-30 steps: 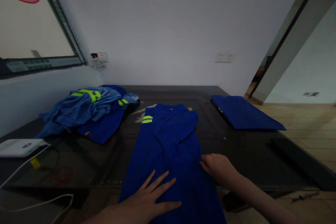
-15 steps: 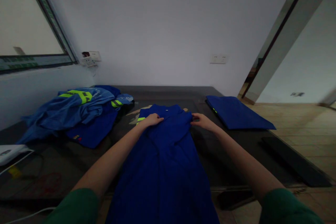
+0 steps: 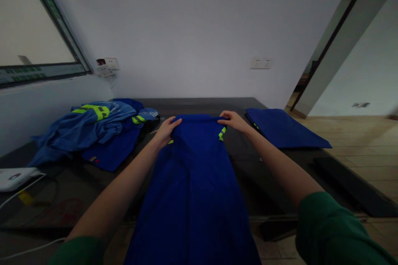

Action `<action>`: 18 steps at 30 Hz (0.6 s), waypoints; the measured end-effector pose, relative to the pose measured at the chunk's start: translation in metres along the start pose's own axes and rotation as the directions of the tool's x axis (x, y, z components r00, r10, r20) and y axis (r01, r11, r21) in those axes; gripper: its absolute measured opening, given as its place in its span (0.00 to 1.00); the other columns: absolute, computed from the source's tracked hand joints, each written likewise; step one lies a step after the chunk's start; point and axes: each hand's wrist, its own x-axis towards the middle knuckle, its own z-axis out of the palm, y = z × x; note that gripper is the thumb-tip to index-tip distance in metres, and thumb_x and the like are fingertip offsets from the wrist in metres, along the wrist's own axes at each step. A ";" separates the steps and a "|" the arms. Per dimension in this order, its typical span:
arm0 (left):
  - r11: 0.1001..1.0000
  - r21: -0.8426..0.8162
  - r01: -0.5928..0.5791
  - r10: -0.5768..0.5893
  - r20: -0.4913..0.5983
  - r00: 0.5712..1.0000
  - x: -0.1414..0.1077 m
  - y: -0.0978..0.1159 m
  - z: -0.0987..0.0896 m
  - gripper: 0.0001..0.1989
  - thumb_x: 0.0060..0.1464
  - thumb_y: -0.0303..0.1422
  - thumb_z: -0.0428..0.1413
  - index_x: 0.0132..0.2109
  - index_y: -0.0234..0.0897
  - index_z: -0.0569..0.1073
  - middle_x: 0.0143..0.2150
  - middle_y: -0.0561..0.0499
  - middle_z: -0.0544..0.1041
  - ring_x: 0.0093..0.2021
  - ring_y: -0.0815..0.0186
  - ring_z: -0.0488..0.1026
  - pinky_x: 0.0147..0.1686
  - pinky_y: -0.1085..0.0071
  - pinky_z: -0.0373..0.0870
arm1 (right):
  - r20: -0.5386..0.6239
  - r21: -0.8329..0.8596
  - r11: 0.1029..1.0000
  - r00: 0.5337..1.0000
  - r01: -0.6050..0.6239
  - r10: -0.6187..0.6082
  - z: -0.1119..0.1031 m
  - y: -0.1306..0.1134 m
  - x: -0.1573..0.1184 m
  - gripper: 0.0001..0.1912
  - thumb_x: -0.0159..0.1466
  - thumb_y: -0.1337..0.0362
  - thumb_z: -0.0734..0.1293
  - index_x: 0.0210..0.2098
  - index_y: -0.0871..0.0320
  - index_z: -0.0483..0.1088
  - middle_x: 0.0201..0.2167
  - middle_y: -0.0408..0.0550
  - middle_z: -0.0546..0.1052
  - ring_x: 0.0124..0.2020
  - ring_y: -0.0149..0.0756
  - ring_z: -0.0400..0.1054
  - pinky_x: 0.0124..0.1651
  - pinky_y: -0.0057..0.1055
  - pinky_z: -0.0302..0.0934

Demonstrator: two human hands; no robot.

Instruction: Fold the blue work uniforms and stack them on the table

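Note:
A dark blue garment (image 3: 199,165) with yellow-green reflective strips stretches from mid-table down over the front edge toward me. My left hand (image 3: 167,130) pinches its far left corner, thumb on top. At the far right corner, my right hand (image 3: 231,120) grips the cloth between thumb and fingers. The far edge runs nearly straight between both hands. One bright strip shows just below my right hand, and a small bit of another beside my left. Whatever part of the garment lies folded underneath is hidden.
On the left lies a heap of blue clothes (image 3: 93,124) with reflective bands. A folded blue garment (image 3: 282,128) rests at the right, near a flat black object (image 3: 351,184). A white device (image 3: 15,179) with a cable sits on the dark table (image 3: 248,161) at left.
Both hands have moved to the garment's far corners, the left outward and up, the right slightly up. The collar end has turned out of sight, and the far edge now looks straight and taut.

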 end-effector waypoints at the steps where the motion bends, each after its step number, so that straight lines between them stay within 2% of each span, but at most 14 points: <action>1: 0.998 -0.015 -0.057 0.056 -0.043 0.997 -0.006 0.003 -0.004 0.20 0.37 0.38 0.68 0.37 0.34 0.73 0.32 0.50 0.77 0.29 0.69 0.72 0.31 0.75 0.69 | 0.021 -0.025 1.000 1.000 0.014 -0.013 0.000 -0.003 0.010 0.14 0.55 0.56 0.70 0.31 0.60 0.68 0.26 0.41 0.72 0.30 0.32 0.66 0.35 0.28 0.59; 3: 0.989 0.015 -0.144 0.145 -0.101 0.984 -0.022 0.007 -0.012 0.21 0.36 0.39 0.68 0.36 0.34 0.73 0.33 0.51 0.77 0.31 0.69 0.72 0.33 0.75 0.69 | 0.051 -0.120 0.991 0.998 0.052 -0.046 0.007 -0.009 0.030 0.13 0.55 0.57 0.70 0.32 0.61 0.70 0.27 0.42 0.73 0.30 0.32 0.66 0.35 0.27 0.58; 5: 0.984 0.057 -0.167 0.173 -0.135 0.976 -0.039 0.010 -0.021 0.21 0.36 0.40 0.68 0.35 0.34 0.72 0.33 0.51 0.76 0.32 0.69 0.72 0.33 0.75 0.69 | 0.059 -0.240 0.967 0.995 0.091 -0.079 0.019 -0.010 0.046 0.13 0.56 0.57 0.71 0.33 0.62 0.72 0.29 0.45 0.74 0.32 0.33 0.66 0.37 0.28 0.57; 7: 0.989 0.091 -0.119 0.132 -0.153 0.979 -0.054 0.009 -0.033 0.22 0.34 0.40 0.69 0.35 0.35 0.70 0.31 0.53 0.75 0.30 0.70 0.72 0.30 0.76 0.67 | 0.062 -0.303 0.949 0.995 0.088 -0.072 0.034 -0.006 0.057 0.14 0.58 0.55 0.69 0.34 0.62 0.74 0.33 0.47 0.76 0.35 0.34 0.67 0.40 0.28 0.58; 10: 0.986 0.159 0.052 -0.029 -0.141 0.990 -0.064 -0.001 -0.057 0.26 0.34 0.42 0.69 0.37 0.37 0.66 0.29 0.55 0.73 0.27 0.70 0.71 0.28 0.75 0.67 | 0.060 -0.248 0.969 0.998 -0.020 0.036 0.046 0.011 0.062 0.17 0.64 0.53 0.64 0.36 0.62 0.75 0.35 0.49 0.78 0.36 0.34 0.68 0.42 0.28 0.59; 12: 0.953 0.245 0.180 -0.150 -0.137 0.979 -0.062 -0.011 -0.072 0.26 0.36 0.45 0.68 0.38 0.37 0.65 0.27 0.56 0.72 0.25 0.69 0.70 0.27 0.73 0.67 | 0.032 -0.208 0.973 0.993 -0.101 0.110 0.042 0.026 0.058 0.19 0.67 0.55 0.60 0.37 0.63 0.75 0.35 0.50 0.79 0.37 0.34 0.70 0.43 0.28 0.60; 14: 0.901 0.343 0.265 -0.220 -0.166 0.961 -0.053 -0.022 -0.082 0.26 0.38 0.48 0.66 0.38 0.36 0.65 0.27 0.55 0.71 0.24 0.69 0.70 0.25 0.73 0.66 | -0.002 -0.203 0.967 0.988 -0.152 0.155 0.031 0.043 0.050 0.19 0.68 0.57 0.58 0.38 0.64 0.75 0.34 0.52 0.79 0.37 0.34 0.71 0.44 0.28 0.62; 16: 0.860 0.414 0.297 -0.237 -0.190 0.953 -0.041 -0.030 -0.086 0.27 0.40 0.49 0.64 0.40 0.35 0.67 0.28 0.55 0.71 0.26 0.68 0.70 0.25 0.73 0.65 | -0.023 -0.202 0.959 0.980 -0.199 0.198 0.019 0.057 0.040 0.16 0.67 0.59 0.60 0.38 0.64 0.76 0.33 0.52 0.80 0.36 0.34 0.72 0.44 0.28 0.63; 18: 0.854 0.434 0.288 -0.239 -0.164 0.957 -0.028 -0.035 -0.083 0.28 0.41 0.51 0.62 0.42 0.33 0.69 0.28 0.53 0.72 0.28 0.66 0.71 0.26 0.73 0.66 | -0.036 -0.204 0.950 0.972 -0.237 0.234 0.011 0.068 0.032 0.14 0.66 0.61 0.62 0.38 0.63 0.77 0.33 0.52 0.80 0.35 0.34 0.72 0.43 0.29 0.65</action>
